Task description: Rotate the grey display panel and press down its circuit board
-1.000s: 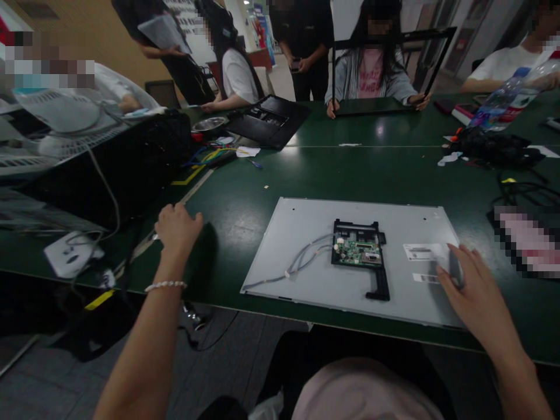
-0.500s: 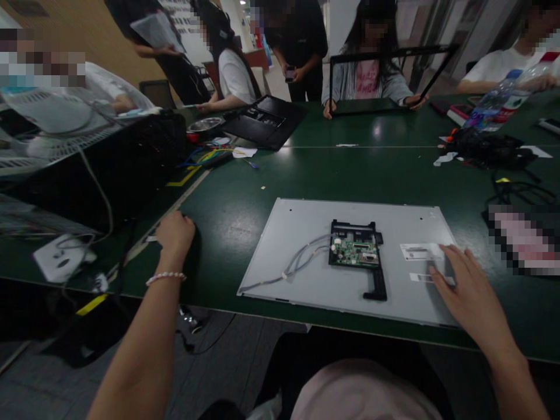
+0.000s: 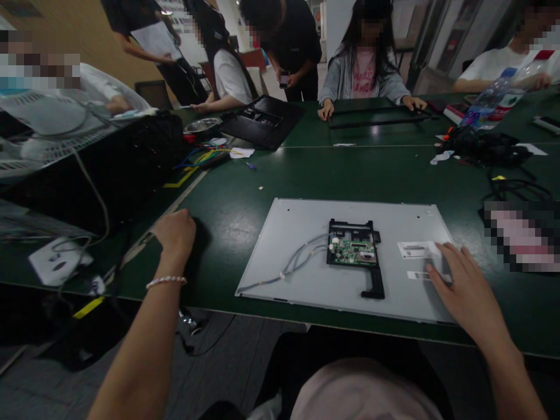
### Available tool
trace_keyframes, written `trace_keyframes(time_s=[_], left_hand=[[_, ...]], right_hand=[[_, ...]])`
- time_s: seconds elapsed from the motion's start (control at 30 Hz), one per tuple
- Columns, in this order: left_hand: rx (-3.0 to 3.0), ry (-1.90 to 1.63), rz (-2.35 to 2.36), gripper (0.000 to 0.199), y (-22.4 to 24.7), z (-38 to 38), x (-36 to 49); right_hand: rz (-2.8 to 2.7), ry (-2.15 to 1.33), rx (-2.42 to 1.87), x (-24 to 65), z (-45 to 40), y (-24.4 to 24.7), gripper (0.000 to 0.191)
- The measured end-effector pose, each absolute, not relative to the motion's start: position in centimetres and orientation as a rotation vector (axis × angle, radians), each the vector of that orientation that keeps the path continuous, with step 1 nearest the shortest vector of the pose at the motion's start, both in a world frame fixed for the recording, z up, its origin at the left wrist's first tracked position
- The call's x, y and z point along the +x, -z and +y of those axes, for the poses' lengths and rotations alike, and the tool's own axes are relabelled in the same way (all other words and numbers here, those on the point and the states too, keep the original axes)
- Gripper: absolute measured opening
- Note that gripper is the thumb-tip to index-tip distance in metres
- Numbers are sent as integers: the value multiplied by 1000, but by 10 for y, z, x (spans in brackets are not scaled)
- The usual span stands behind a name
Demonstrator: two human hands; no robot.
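A grey metal-backed display panel lies flat on the green table in front of me. On it sits a black plastic bracket with a green circuit board, and a grey cable runs from the board to the panel's front left corner. My right hand rests on the panel's right side, open with fingers spread, beside white labels. To the left of the panel, my left hand is closed in a fist at the table. Its fingers are turned away, so whatever they may hold is hidden.
Across the table a person's hands hold a black frame. A black plastic cover and coloured wires lie far left, near a large black box. Plastic bottles and black cables are at right.
The person opposite has lowered the black frame from upright to nearly flat on the table. My left hand has turned slightly; my right hand stays on the panel.
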State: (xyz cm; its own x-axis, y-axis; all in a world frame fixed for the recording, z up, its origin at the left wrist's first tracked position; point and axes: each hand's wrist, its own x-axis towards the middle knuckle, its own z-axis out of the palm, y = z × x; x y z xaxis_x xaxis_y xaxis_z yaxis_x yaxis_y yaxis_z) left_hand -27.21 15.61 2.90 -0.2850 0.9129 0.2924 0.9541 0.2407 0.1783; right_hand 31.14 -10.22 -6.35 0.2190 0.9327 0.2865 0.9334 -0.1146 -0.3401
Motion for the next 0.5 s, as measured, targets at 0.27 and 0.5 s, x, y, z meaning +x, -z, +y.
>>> trace_keyframes(time_s=[0.27,0.5], left_hand=[[-2233,573,-2059,36,-40,141,-181],[-2989,865,-1504,26,-35,110,-58]], right_hand=[[-1731,17,-2051,312,-103,65,65],[-1743,20,-2045,316,-104,67,64]])
